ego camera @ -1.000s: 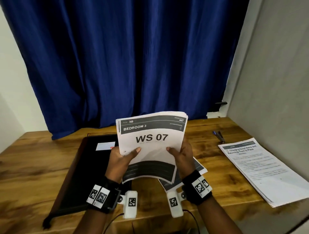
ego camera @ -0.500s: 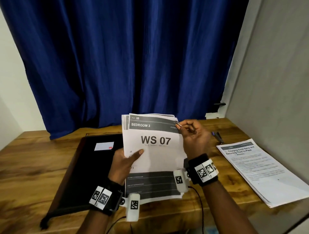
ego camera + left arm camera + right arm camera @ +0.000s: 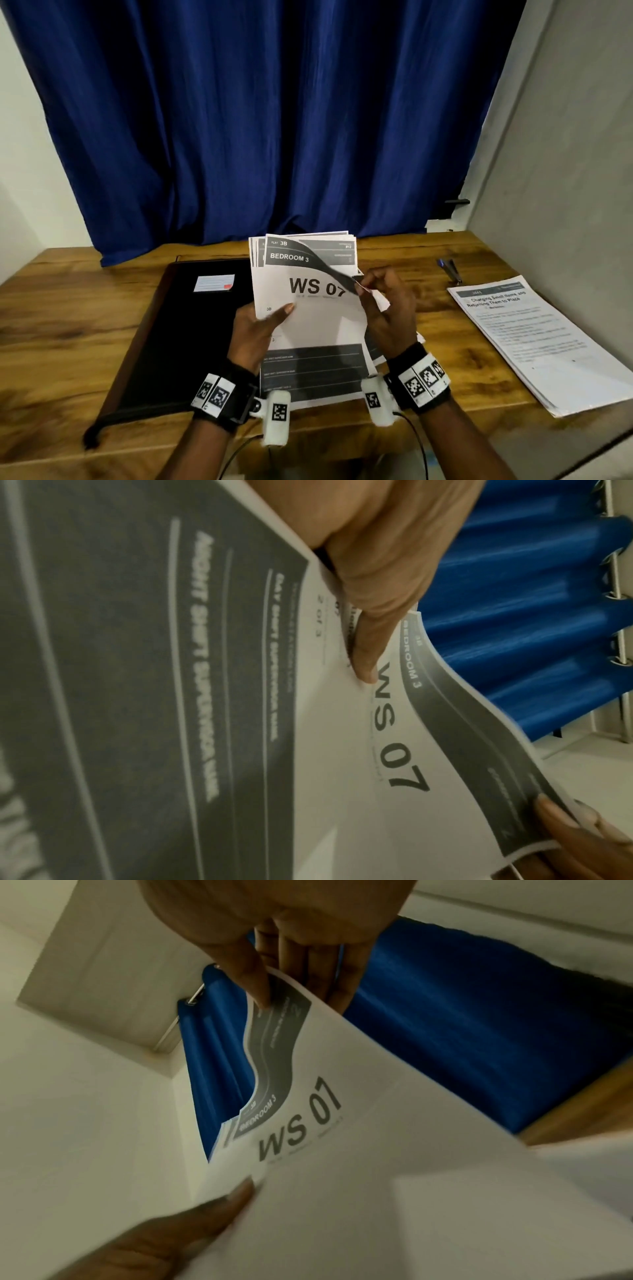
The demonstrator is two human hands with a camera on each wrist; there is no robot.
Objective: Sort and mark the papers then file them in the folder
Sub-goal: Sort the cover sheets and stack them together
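My left hand (image 3: pixel 263 325) grips a stack of printed sheets (image 3: pixel 308 308) at its left edge, thumb (image 3: pixel 365 653) lying across the top page marked "WS 07" (image 3: pixel 400 737). The stack stands tilted up over the wooden table (image 3: pixel 68 325). My right hand (image 3: pixel 383 301) pinches the top sheet's upper right corner (image 3: pixel 274 1007) and curls it down toward me. A black folder (image 3: pixel 178 329) with a white label (image 3: pixel 214 283) lies flat just left of the stack. A blue pen (image 3: pixel 448 269) rests at the back right.
A second pile of printed papers (image 3: pixel 534 342) lies at the table's right edge beside a grey wall (image 3: pixel 565 171). A blue curtain (image 3: pixel 274 120) hangs behind the table. More sheets (image 3: pixel 380 353) lie on the table under my right hand.
My right hand left the stack's lower edge, rose to the top right corner, pinched the top sheet and peeled that corner down. The stack tipped lower.
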